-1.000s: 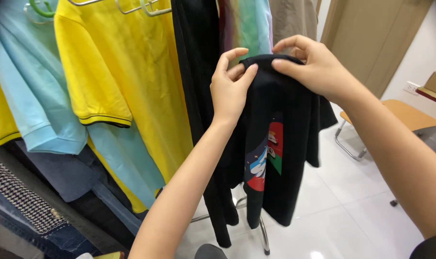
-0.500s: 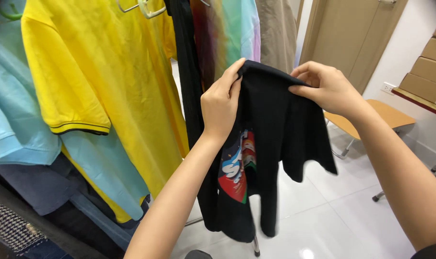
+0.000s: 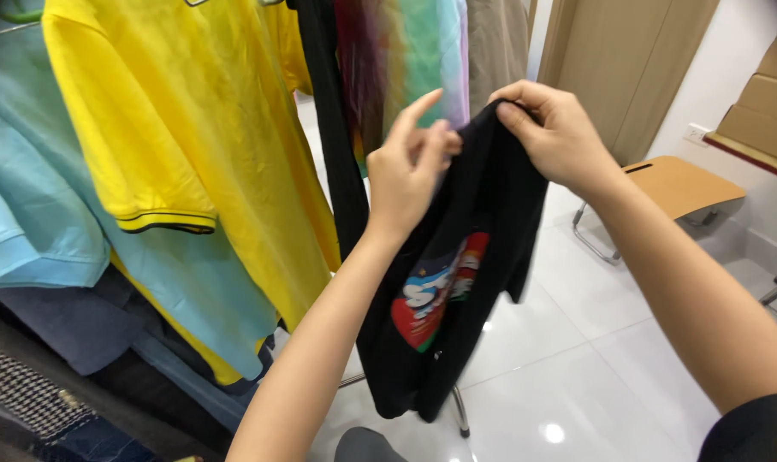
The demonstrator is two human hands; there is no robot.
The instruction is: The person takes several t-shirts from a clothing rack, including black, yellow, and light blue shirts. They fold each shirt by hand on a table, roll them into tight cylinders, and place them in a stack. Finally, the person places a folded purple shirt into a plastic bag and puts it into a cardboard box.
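Note:
A black T-shirt (image 3: 483,248) with a colourful print hangs down in front of me. My right hand (image 3: 555,137) pinches its top edge. My left hand (image 3: 406,171) is beside it at the same height, fingers partly spread and blurred, touching the shirt's upper edge; I cannot tell whether it grips the cloth. Behind the hands a clothes rack carries a yellow polo shirt (image 3: 200,128), a light blue shirt (image 3: 29,214), a black garment (image 3: 329,111) and a multicoloured tie-dye shirt (image 3: 406,60).
A wooden chair seat (image 3: 675,184) on metal legs stands at the right over a glossy white tiled floor (image 3: 594,359). Wooden doors (image 3: 637,60) and cardboard boxes (image 3: 765,94) lie beyond. Dark folded garments (image 3: 55,393) sit at lower left. A rack leg (image 3: 459,411) reaches the floor.
The black shirt has bunched narrower between my hands and swung left. My left hand loosened, its fingers now lifted and spread, while the right hand keeps its pinch on the top edge.

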